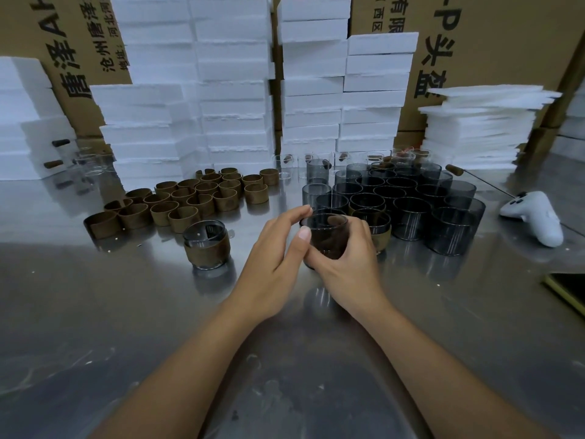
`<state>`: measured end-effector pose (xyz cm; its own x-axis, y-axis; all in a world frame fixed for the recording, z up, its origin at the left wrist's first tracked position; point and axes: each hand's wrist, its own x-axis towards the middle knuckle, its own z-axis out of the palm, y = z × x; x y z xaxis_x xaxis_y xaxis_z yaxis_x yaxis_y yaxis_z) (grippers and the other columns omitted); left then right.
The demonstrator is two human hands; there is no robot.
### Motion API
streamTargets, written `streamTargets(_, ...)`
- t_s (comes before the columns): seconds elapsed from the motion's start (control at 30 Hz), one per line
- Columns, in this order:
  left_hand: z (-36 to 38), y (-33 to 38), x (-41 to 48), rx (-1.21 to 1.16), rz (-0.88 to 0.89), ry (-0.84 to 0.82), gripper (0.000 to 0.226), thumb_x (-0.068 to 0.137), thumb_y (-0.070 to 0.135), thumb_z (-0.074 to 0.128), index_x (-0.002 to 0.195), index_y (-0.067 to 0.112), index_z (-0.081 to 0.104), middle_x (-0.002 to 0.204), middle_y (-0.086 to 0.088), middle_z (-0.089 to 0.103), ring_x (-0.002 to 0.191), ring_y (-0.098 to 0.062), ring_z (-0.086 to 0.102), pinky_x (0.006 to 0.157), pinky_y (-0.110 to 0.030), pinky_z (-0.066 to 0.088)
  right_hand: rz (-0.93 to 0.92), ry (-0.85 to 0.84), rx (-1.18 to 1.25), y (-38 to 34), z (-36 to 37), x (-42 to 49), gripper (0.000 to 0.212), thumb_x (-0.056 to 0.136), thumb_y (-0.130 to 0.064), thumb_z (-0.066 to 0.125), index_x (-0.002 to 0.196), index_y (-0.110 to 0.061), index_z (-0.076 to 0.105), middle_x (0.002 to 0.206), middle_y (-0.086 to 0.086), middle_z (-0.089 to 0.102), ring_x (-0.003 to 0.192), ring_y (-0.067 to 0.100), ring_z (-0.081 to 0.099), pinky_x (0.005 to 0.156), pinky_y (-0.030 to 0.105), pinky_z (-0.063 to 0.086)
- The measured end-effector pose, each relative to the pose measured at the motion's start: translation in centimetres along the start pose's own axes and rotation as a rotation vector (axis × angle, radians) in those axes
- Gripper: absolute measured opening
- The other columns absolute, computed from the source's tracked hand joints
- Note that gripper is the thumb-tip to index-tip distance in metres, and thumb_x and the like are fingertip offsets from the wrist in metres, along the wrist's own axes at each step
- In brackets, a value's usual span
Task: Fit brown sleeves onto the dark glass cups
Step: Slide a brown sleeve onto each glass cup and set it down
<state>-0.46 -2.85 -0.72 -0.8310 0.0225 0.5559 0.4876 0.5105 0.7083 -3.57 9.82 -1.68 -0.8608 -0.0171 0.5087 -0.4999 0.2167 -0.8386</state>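
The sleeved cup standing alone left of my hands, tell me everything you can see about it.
The sleeved cup is a short round tumbler of smoky, see-through dark glass, upright and mouth up on the metal table. A brown band, like leather or cork, wraps its lower half, leaving the rim bare. It looks empty. It stands apart from the loose brown sleeves behind it. Neither the left hand nor the right hand touches it; the hands hold another cup.
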Motion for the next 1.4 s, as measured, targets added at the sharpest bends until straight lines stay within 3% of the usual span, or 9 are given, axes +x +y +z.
streamTargets(0.17,0.2,0.3,0.3,-0.034,0.014,0.0,0.058,0.089,0.058,0.027,0.134,0.027,0.047,0.132,0.012,0.053,0.126,0.006,0.042,0.104,-0.01,0.03,-0.057,-0.058,-0.015,-0.3,0.1,-0.3,0.055,0.061,-0.048,0.074,0.106,-0.023,0.054,0.103,-0.006,0.048,0.091,-0.006,0.051,0.072,0.002,0.038)
streamTargets(0.27,0.4,0.8,0.4,-0.01,0.06,0.013,0.054,0.091,0.056,0.027,0.132,0.028,0.049,0.129,0.013,0.055,0.125,0.002,0.044,0.107,-0.02,0.033,-0.082,-0.086,-0.035,-0.5,0.1,-0.5,0.062,0.055,-0.058,0.063,0.107,-0.025,0.054,0.099,-0.009,0.046,0.088,-0.007,0.049,0.071,0.002,0.037)
streamTargets(0.43,0.7,1.3,0.6,0.014,0.128,0.004,0.052,0.094,0.048,0.028,0.131,0.022,0.053,0.129,0.005,0.057,0.127,-0.008,0.046,0.108,-0.038,0.037,-0.081,-0.12,-0.059,-0.2,0.0,-0.4,0.053,0.06,-0.041,0.068,0.107,-0.026,0.05,0.1,-0.007,0.044,0.091,-0.001,0.048,0.072,0.002,0.038)
streamTargets(0.53,0.9,1.4,0.5,0.032,0.183,0.002,0.05,0.095,0.044,0.029,0.129,0.018,0.055,0.127,0.003,0.058,0.126,-0.011,0.047,0.106,-0.041,0.038,-0.068,-0.123,-0.076,-0.1,0.1,-0.2,0.05,0.059,-0.043,0.064,0.104,-0.025,0.049,0.1,-0.008,0.044,0.092,-0.006,0.047,0.07,0.001,0.036)
streamTargets(0.73,1.3,1.5,0.1,0.049,0.235,-0.02,0.05,0.097,0.044,0.03,0.129,0.015,0.056,0.129,0.005,0.058,0.131,-0.005,0.041,0.108,-0.029,0.034,-0.028,-0.061,-0.115,0.8,0.0,0.3,0.037,0.068,-0.03,0.073,0.093,-0.024,0.047,0.092,-0.012,0.04,0.079,-0.023,0.042,0.064,-0.002,0.033)
streamTargets(0.87,1.3,1.6,0.0,0.043,0.213,-0.022,0.048,0.096,0.041,0.031,0.128,0.017,0.057,0.128,0.009,0.057,0.131,-0.003,0.041,0.108,-0.026,0.034,0.0,-0.023,-0.13,0.9,0.0,0.2,0.045,0.061,-0.038,0.068,0.099,-0.023,0.047,0.093,-0.016,0.037,0.081,-0.029,0.038,0.065,-0.004,0.032)
streamTargets(0.97,1.2,1.7,-0.2,0.046,0.204,-0.008,0.047,0.096,0.041,0.032,0.126,0.017,0.058,0.127,0.007,0.058,0.129,-0.006,0.044,0.107,-0.029,0.035,0.018,0.012,-0.155,1.1,-0.2,0.2,0.047,0.064,-0.032,0.078,0.099,-0.025,0.046,0.093,-0.018,0.035,0.08,-0.031,0.037,0.064,-0.005,0.031)
streamTargets(1.13,1.2,1.8,-0.4,0.051,0.188,0.012,0.046,0.095,0.042,0.033,0.124,0.019,0.059,0.123,0.007,0.061,0.121,-0.009,0.05,0.103,-0.032,0.039,0.091,0.053,-0.159,1.2,-0.3,0.3,0.052,0.068,-0.035,0.081,0.107,-0.017,0.052,0.098,-0.012,0.039,0.083,-0.011,0.045,0.065,-0.004,0.033)
streamTargets(1.4,1.1,1.4,-0.2,0.079,0.186,0.069,0.042,0.095,0.041,0.033,0.12,0.021,0.061,0.119,0.009,0.062,0.118,-0.007,0.051,0.102,-0.029,0.038,0.116,0.123,-0.064,0.7,-0.5,0.2,0.054,0.065,-0.043,0.077,0.104,-0.019,0.049,0.096,-0.017,0.037,0.087,-0.009,0.043,0.066,-0.005,0.031)
